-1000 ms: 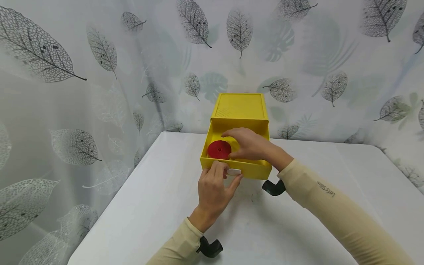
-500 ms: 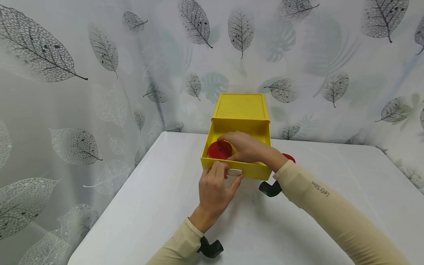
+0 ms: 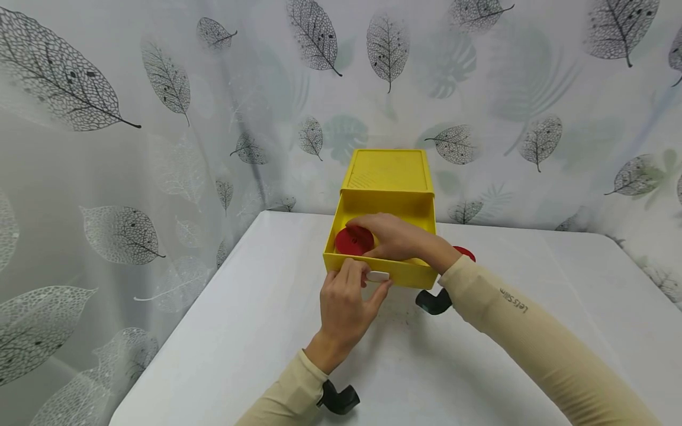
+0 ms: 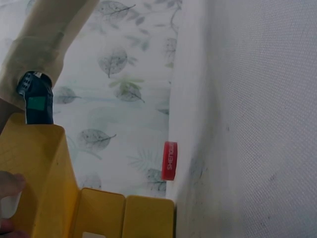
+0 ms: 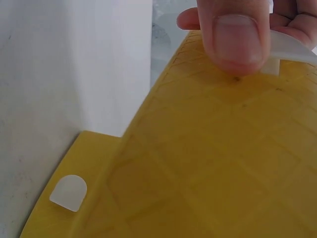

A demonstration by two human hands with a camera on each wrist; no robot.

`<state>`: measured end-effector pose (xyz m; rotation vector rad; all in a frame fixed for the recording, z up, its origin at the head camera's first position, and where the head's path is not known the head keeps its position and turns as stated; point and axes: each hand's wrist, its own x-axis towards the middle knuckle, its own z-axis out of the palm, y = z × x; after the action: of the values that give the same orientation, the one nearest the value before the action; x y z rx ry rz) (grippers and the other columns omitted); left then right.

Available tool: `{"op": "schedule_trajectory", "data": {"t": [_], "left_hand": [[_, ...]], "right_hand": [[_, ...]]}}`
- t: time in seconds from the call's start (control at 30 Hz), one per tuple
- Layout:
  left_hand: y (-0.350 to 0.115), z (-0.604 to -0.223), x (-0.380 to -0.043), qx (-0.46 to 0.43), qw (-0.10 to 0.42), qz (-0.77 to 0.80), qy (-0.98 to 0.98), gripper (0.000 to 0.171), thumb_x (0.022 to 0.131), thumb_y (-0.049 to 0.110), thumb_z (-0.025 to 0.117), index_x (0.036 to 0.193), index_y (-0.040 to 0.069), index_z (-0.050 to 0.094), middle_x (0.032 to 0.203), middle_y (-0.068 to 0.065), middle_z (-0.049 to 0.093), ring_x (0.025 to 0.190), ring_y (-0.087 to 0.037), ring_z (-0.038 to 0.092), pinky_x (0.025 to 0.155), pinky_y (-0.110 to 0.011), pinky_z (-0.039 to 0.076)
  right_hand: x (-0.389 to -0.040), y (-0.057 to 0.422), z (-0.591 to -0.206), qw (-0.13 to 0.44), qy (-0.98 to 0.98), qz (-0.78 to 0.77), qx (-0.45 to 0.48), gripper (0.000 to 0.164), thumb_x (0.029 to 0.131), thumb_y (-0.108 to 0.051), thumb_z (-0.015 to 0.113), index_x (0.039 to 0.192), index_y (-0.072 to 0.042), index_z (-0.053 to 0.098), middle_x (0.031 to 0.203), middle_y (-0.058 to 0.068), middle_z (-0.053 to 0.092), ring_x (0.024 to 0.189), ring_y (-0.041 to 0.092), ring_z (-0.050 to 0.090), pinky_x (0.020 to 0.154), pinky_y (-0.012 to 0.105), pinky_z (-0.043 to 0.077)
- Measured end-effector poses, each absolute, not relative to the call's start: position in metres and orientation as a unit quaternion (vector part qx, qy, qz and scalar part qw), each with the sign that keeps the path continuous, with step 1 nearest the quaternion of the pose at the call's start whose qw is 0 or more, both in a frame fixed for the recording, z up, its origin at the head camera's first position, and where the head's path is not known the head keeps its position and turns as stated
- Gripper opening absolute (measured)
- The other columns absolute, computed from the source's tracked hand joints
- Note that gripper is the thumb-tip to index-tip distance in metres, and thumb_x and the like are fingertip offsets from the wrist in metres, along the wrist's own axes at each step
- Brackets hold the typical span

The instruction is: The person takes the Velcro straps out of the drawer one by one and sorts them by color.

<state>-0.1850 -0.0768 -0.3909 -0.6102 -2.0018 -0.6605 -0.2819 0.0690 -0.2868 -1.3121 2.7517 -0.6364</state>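
Gripping red disc (image 3: 351, 243), earlier ungripped

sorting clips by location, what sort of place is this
Probably an indoor work or filming corner, though the frames don't settle which: leaf-print sheeting rises behind and to the left of a plain white table, with an open yellow drawer at its far side.

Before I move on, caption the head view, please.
Left hand holds the open yellow drawer; right hand grips the red disc inside.
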Motion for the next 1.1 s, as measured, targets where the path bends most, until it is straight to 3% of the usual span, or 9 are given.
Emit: {"op": "schedule_trajectory", "data": {"t": [0.53, 1.1], "left_hand": [[-0.0771, -0.3909, -0.1846, -0.245, 0.457, -0.266, -0.813, 0.047, 0.077, 0.028, 0.094, 0.097, 0.004, 0.06, 0.086, -0.004, 0.054, 0.074, -0.016, 0.056, 0.071, -0.032, 0.05], [-0.0776, -0.3902, -0.1842, -0.246, 0.454, -0.271, -0.812, 0.047, 0.078, 0.028, 0.094, 0.099, 0.003, 0.061, 0.087, -0.004, 0.055, 0.075, -0.016, 0.056, 0.073, -0.033, 0.052]], "right_hand": [[-0.2814, 0.0676, -0.2894, -0.018, 0.883, -0.206, -0.42, 0.06, 0.083, -0.019, 0.089, 0.134, 0.0, 0.064, 0.121, 0.01, 0.07, 0.106, 0.026, 0.065, 0.093, 0.037, 0.055], [-0.2741, 0.077, -0.2804, -0.051, 0.871, -0.279, -0.401, 0.061, 0.08, -0.014, 0.092, 0.133, 0.0, 0.066, 0.122, 0.01, 0.069, 0.107, 0.026, 0.064, 0.094, 0.045, 0.055]]}}
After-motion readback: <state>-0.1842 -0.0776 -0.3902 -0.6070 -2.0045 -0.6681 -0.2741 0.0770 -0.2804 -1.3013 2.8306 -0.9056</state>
